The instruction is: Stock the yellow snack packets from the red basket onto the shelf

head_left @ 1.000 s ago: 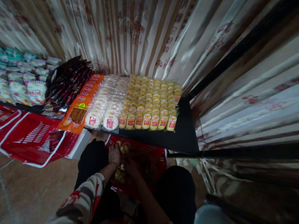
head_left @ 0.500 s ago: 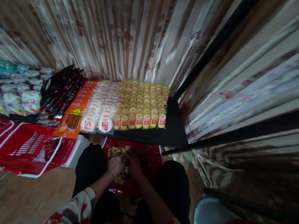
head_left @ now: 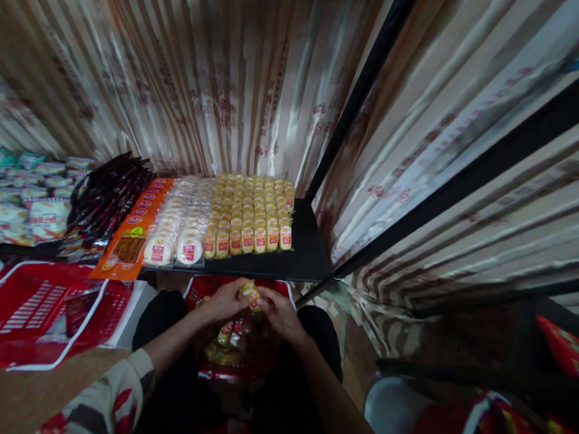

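Between the fingertips of my left hand (head_left: pixel 229 299) and my right hand (head_left: pixel 279 313) is a small yellow wrapped snack pack (head_left: pixel 250 294). Both hands are closed on it, just in front of the shelf edge. Beneath them, between my knees, stands a red plastic basket (head_left: pixel 196 286) holding several similar yellow packs (head_left: pixel 225 333), dim in the shadow. On the black shelf (head_left: pixel 312 249) beyond, upright rows of yellow wrapped snacks (head_left: pixel 248 237) stand beside white round wrapped crackers (head_left: pixel 189 249).
Left along the shelf lie an orange snack bag (head_left: pixel 129 244), dark packets (head_left: pixel 108 196) and white-and-teal packets (head_left: pixel 49 218). A red basket with white handles (head_left: pixel 32 304) stands on the floor at left. Black rack posts (head_left: pixel 362 95) rise before a curtain (head_left: pixel 250 73). A pale stool (head_left: pixel 392 412) is at lower right.
My hands have come up out of the basket and now hold a yellow snack pack in front of the shelf. The view has turned slightly right.
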The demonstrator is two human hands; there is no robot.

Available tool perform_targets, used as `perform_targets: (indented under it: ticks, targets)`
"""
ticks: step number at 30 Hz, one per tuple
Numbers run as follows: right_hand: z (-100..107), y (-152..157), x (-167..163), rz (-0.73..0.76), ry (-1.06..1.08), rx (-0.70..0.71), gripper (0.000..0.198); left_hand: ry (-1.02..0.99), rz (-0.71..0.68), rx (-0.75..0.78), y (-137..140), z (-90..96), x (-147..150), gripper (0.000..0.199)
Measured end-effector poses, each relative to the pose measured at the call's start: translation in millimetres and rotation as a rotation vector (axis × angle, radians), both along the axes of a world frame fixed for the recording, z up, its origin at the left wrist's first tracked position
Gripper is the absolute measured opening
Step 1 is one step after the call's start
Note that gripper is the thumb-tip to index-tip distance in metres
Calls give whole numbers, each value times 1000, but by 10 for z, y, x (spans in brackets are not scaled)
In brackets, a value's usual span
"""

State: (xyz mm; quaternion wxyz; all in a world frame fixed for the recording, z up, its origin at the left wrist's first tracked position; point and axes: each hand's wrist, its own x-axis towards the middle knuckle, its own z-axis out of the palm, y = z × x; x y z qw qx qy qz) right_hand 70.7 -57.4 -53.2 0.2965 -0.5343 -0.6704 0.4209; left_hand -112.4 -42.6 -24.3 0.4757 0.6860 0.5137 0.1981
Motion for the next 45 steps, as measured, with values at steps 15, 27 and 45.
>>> perform_targets:
  ticks: [15,27,45]
  targets:
    - [371,357,494,-346,299,104,43,49,-55,265,700,701,752,36]
    - [494,1411,827,-685,211,303,51,254,-12,693,1271,959,1341,45]
    - [-12,2416,818,-581,205,176,44,557,-219,735,1862,523,1543,46]
